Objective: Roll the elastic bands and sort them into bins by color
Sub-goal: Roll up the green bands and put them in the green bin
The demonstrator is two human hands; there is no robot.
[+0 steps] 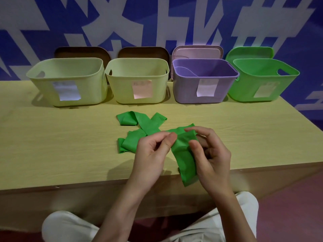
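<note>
both hands hold one end of a long green elastic band (183,154) above the near edge of the pale wooden counter (61,137). the left hand (153,154) pinches it with thumb and curled fingers (170,138); the right hand (209,154) pinches its other edge. the rest lies crumpled on the counter, before two pale yellow plastic bins (70,91), a purple plastic bin (188,95) and a green plastic bin (244,91).

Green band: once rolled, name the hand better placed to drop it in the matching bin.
Right, probably. The right hand already pinches the green band, and the green bin stands far right, on its side. The left hand, also pinching it, would have to cross over.
</note>
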